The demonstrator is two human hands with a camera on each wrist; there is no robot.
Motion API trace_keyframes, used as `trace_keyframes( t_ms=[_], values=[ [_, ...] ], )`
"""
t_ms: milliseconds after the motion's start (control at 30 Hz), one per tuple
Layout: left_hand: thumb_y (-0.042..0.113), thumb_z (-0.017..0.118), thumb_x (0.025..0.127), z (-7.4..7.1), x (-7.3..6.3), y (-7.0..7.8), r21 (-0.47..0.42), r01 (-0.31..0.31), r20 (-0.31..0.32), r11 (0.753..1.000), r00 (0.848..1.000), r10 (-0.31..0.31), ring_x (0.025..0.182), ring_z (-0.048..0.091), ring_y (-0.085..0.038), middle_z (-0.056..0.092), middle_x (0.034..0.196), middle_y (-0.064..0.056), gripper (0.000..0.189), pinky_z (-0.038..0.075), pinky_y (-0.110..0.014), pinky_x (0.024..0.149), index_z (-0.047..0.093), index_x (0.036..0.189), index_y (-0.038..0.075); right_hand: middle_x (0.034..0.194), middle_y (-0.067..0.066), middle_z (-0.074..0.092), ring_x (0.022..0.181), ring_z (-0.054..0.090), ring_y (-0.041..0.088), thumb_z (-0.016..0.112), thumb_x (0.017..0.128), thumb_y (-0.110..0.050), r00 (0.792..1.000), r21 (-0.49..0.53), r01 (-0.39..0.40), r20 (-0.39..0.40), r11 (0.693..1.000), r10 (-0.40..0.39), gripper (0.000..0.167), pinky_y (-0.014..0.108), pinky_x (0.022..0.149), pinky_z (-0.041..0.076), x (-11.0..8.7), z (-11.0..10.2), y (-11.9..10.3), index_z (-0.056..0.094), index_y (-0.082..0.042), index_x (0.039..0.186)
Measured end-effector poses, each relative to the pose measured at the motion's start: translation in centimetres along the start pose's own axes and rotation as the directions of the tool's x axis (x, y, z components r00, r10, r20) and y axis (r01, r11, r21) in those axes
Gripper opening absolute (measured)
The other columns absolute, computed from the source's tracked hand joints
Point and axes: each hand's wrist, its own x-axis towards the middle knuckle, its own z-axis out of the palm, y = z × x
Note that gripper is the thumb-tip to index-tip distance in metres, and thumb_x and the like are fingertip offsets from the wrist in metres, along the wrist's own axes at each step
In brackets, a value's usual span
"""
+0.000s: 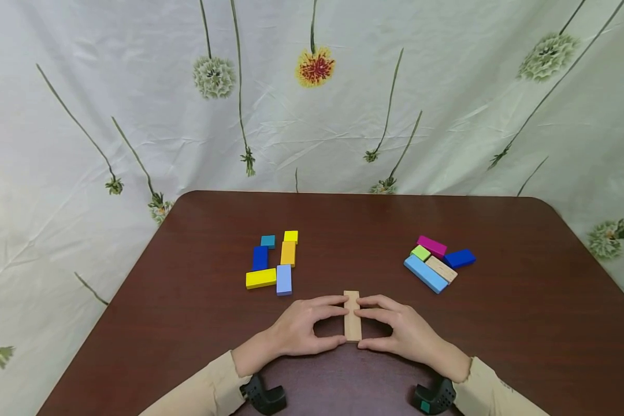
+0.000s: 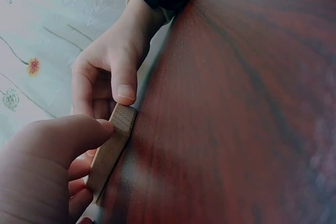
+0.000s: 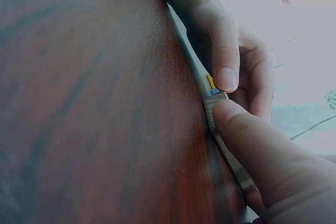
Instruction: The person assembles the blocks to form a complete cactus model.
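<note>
A plain wooden block (image 1: pixel 352 325) lies lengthwise on the table between both hands, its near end face (image 2: pixel 124 119) showing in the left wrist view. My left hand (image 1: pixel 307 326) holds it from the left, thumb by the near corner and fingertips along the far part. From the opposite side my right hand (image 1: pixel 400 328) grips the same block, its thumb at the near right corner and two fingertips reaching onto the top. In the right wrist view the right thumb (image 3: pixel 247 129) presses close to the block's end, and part of the block is hidden behind it.
Left of centre sits a group of colored blocks, including a yellow block (image 1: pixel 260 279) and a dark blue block (image 1: pixel 260 258). Another group lies to the right, with a light blue block (image 1: pixel 425 274) and a magenta block (image 1: pixel 432 246). The brown table (image 1: pixel 187 323) meets a flowered cloth (image 1: pixel 343 115) behind.
</note>
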Motion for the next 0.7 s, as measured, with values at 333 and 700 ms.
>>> trace_keyframes(
  t_ms=[333,700],
  values=[
    [0.039,0.064,0.086,-0.06,0.06,-0.03,0.017,0.005,0.000,1.000,1.000,-0.005,0.117,0.054,-0.012,0.053,0.133,-0.001,0.044,0.048,-0.028,0.089,0.064,0.121,0.012,0.126,0.001,0.055,0.109,0.058,0.017,0.070,0.082,-0.044,1.000,-0.006,-0.004,0.002,1.000,0.004,0.050,0.034,0.081,0.052,0.10,-0.01,0.01,0.065,-0.013,0.120],
    [0.039,0.064,0.086,0.01,0.10,-0.04,0.017,0.011,0.001,1.000,1.000,-0.011,0.116,0.054,-0.011,0.053,0.133,-0.001,0.044,0.048,-0.028,0.089,0.064,0.121,0.012,0.126,0.000,0.054,0.111,0.057,0.016,0.070,0.081,-0.046,0.999,0.000,-0.028,0.020,1.000,0.028,0.050,0.035,0.083,0.052,0.18,-0.15,-0.18,0.065,-0.014,0.120]
  ],
)
